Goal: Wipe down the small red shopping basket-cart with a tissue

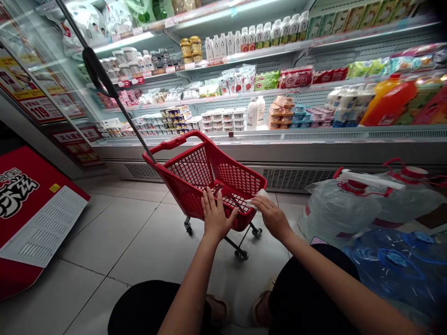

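Note:
A red plastic shopping cart (185, 186) on small casters stands on the tiles before me, with a long dark pole rising from its handle end. My left hand (217, 217) lies on the cart's near side wall, fingers stretched out and apart. A white wipe (261, 194) is bunched under the fingers of my right hand (270, 214), which presses it on the rim at the cart's right end. Through the grid walls the basket's floor shows between my hands.
Behind the cart runs a refrigerated shelf (296, 137) with yogurt cups, bottles and juice. Large water jugs (342, 204) stand at my right, blue-capped ones (394, 260) nearer. A red and white display unit (35, 209) is at the left. My knees frame the tiled floor (129, 251).

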Available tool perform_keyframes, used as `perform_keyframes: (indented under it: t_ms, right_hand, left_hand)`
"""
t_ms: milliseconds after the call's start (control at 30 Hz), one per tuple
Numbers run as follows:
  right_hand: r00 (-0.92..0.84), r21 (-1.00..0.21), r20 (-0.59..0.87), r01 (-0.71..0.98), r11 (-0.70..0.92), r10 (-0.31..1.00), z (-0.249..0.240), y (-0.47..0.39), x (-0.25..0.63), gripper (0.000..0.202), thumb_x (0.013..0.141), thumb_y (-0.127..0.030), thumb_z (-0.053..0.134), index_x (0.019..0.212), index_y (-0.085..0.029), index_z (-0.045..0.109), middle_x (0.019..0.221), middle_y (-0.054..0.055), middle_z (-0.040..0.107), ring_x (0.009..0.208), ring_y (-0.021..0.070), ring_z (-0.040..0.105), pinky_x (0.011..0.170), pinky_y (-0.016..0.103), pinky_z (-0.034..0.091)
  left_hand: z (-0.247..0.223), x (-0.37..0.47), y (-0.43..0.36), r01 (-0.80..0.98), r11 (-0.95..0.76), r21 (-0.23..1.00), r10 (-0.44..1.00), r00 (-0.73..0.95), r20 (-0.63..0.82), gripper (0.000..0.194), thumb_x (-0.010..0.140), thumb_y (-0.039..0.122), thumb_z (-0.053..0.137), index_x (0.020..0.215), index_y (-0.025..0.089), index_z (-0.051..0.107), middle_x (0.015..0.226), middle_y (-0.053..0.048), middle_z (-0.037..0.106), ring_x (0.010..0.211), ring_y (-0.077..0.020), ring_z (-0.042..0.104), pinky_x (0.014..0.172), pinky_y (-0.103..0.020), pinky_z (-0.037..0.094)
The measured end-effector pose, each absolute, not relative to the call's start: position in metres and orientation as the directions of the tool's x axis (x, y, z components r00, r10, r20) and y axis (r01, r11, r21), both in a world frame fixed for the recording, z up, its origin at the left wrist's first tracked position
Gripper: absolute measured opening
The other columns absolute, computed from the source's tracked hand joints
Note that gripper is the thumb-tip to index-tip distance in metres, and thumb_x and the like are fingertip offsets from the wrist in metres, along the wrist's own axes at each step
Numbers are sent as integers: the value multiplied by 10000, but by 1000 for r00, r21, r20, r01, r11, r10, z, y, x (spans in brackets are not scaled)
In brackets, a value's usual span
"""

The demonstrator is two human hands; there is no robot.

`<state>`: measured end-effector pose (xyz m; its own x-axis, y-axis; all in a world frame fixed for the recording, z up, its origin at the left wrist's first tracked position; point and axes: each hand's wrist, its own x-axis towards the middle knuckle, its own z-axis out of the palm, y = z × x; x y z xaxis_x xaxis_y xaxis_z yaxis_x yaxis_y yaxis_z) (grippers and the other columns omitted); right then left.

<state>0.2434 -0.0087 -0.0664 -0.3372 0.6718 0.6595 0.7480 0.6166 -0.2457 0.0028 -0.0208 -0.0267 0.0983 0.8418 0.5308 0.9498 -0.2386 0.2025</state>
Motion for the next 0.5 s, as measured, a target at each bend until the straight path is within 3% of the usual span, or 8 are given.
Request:
perform_keyframes:
  t_ms: [167, 367, 500]
  right_hand:
    - [-351, -222, 696, 724, 653, 626, -63, -40, 195, 537, 955, -24, 404, 1428, -189, 599, 1334, 91, 702, 1324, 233, 588, 1174, 460, 476]
    - [-455, -89, 682, 725, 683, 573, -59, -61, 157, 667, 950, 4, 392, 1601, -136, 369, 1526, 114, 563, 1438, 247, 487, 1195, 449, 456]
    - [-575, -15, 653, 641, 767, 494, -58, -56, 172, 738, 942, 27, 381, 1639, -191, 274, 1566, 82, 521, 1459, 216, 469, 1211, 443, 438]
  left_hand:
    - [-24, -10, -6, 948, -243, 205, 865, 116, 489, 876, 929, 602, 597, 1584, 82, 333, 1722, -255, 23, 1595, -417, 12, 1259, -634, 157]
    - [-22, -15, -10, 966, -142, 216, 876, 21, 482, 755, 950, 430, 562, 1555, 21, 370, 1704, -274, 135, 1592, -397, 112, 1270, -605, 162]
    - [-25, -26, -23, 967, -143, 212, 866, 19, 500, 664, 977, 291, 457, 1594, 82, 335, 1713, -225, 163, 1595, -338, 158, 1270, -602, 176]
